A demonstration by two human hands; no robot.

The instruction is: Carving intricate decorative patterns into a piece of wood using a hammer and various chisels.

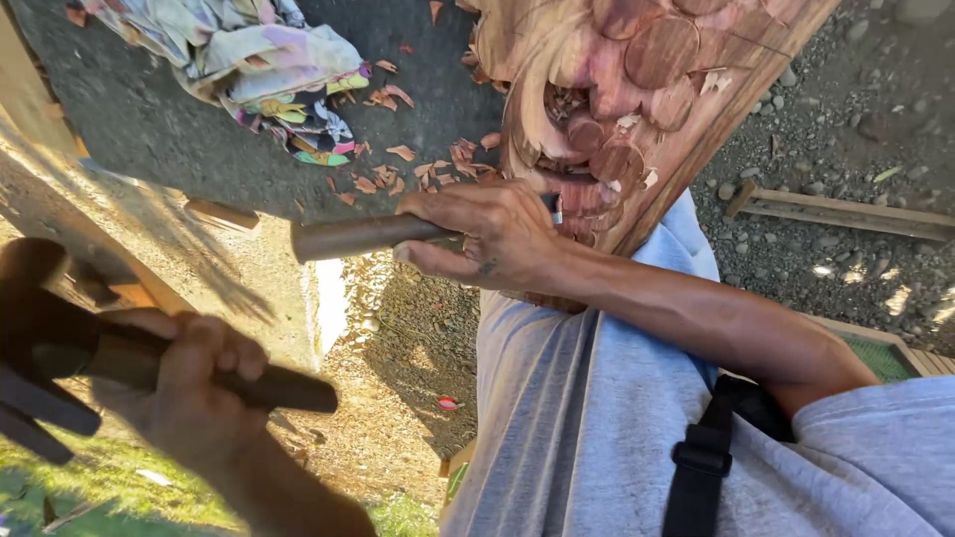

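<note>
The right hand [502, 239] sits at the middle of the frame, its fingers closed around the brown handle of a chisel [363, 237]. The blade end is hidden behind the knuckles, where it meets the lower edge of a carved wooden panel [637, 89] in the upper right. The left hand [194, 388], in the lower left, has its fingers wrapped tight around the dark shaft of a mallet [60, 348], held well apart from the chisel's butt end.

A blow landing off-centre on that rounded butt could glance off toward the right hand's knuckles, which lie just beside the line of the strike. Too steep an angle could dig the edge in and split the raised round shapes on the panel. The panel leans across the person's grey shirt [557, 418], so a hard hit might shift it.

Reddish wood chips [398, 169] litter the dark counter [149, 119] near the panel, with a crumpled colourful cloth [259, 70] in the upper left. There is open room between the two hands for a swing. To the right, the panel's straight edge overhangs gravel [856, 109] and some loose wooden strips [846, 211]
</note>
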